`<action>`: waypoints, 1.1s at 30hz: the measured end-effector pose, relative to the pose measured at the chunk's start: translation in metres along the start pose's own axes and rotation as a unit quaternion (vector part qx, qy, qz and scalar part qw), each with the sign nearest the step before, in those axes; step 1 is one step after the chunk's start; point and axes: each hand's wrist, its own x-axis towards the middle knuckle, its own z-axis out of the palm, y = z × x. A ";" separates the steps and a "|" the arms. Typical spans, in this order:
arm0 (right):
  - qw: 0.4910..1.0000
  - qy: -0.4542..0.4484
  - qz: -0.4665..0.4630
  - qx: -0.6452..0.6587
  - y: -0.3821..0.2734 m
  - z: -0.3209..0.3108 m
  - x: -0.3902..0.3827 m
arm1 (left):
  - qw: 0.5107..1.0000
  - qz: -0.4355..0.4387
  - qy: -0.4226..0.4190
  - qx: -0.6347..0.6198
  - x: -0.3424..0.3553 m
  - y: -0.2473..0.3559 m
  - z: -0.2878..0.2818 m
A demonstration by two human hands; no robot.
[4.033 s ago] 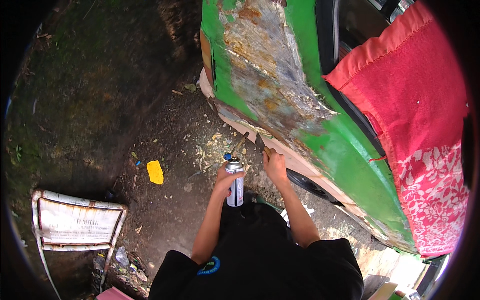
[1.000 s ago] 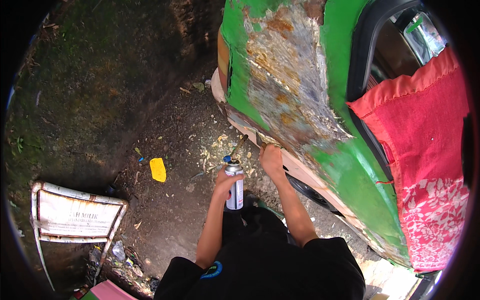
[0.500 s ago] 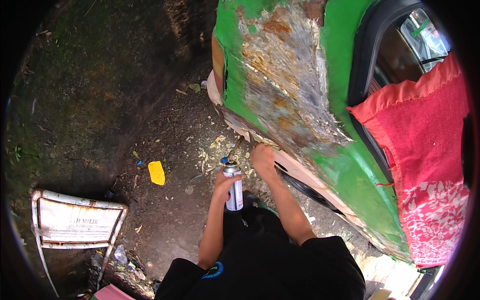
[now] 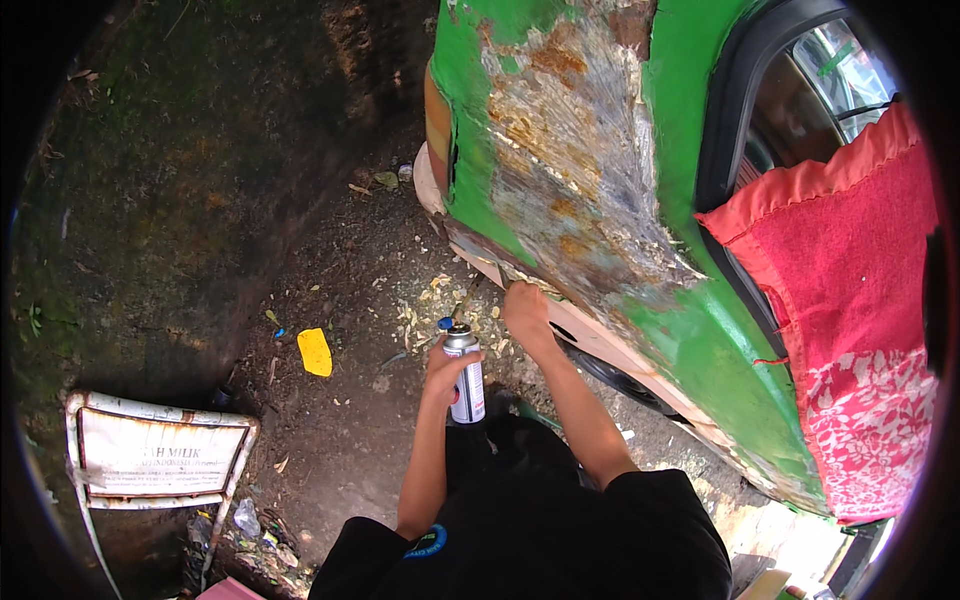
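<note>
My left hand (image 4: 443,370) is wrapped round a white gas canister (image 4: 468,395). A blowtorch head (image 4: 465,305) with a blue knob tops it, its thin tube pointing toward the lower edge of a green car body (image 4: 495,235). My right hand (image 4: 525,308) is closed at that edge, just right of the tube. A thin, dark, blade-like tool (image 4: 503,276) sticks out from its fingers against the panel; its handle is hidden in my grip. Flames, if any, cannot be made out. Above my hands, the panel has a broad bare, rusty patch (image 4: 570,150).
Pale paint flakes (image 4: 430,300) litter the dirt below the edge. A yellow scrap (image 4: 314,352) lies to the left. A rusty white metal frame (image 4: 150,450) stands at lower left. A red cloth (image 4: 850,300) hangs over the car window at right. A wheel (image 4: 615,378) shows under the body.
The blowtorch's tube tip has drawn slightly back from the panel edge. My right hand stays at nearly the same spot, and both grips are unchanged.
</note>
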 end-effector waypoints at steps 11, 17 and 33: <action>0.996 0.037 0.030 0.080 -0.001 0.057 0.014 | 1.000 0.009 0.003 0.017 0.000 0.010 -0.020; 0.991 0.075 0.043 0.103 0.011 0.023 -0.039 | 1.000 -0.002 0.006 0.031 -0.003 0.009 -0.022; 0.994 0.092 -0.046 0.025 0.028 -0.026 -0.038 | 0.998 -0.016 -0.035 0.047 -0.011 -0.003 0.010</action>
